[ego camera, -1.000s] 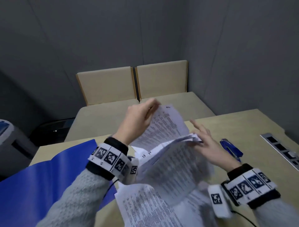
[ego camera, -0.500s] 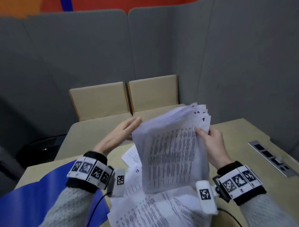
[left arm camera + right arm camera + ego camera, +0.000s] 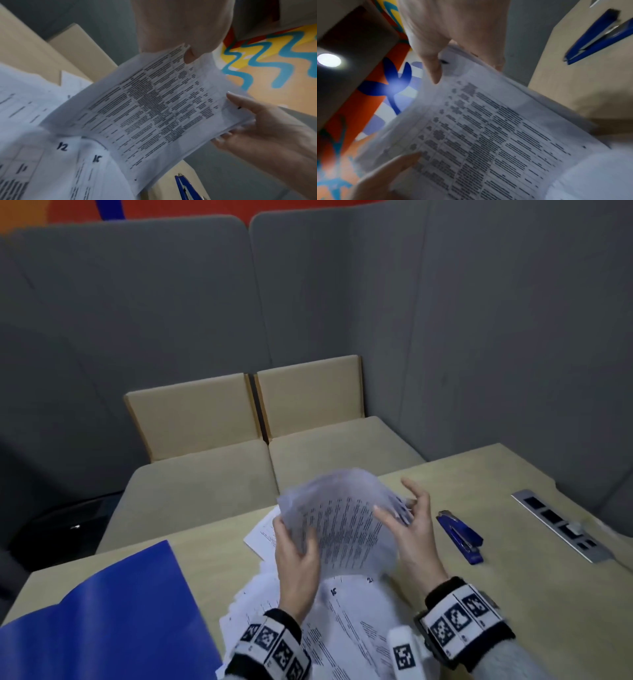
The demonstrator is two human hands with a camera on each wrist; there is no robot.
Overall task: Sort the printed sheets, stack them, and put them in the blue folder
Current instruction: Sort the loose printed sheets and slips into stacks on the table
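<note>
Left to right: blue folder [image 3: 102, 611] open at the table's left edge, my left hand [image 3: 296, 556] and right hand [image 3: 412, 535] pinching the raised sheaf of sheets [image 3: 339, 525] by its side edges. Loose sheets [image 3: 346, 618] beneath show handwritten 12 and 15; bare tabletop [image 3: 531, 577] beyond the blue stapler [image 3: 460, 537].

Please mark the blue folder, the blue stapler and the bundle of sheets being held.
blue folder [image 3: 113, 618]: head view, middle of its open cover.
blue stapler [image 3: 460, 537]: head view, middle of its top arm.
bundle of sheets [image 3: 342, 525]: head view, printed face between the hands.
</note>
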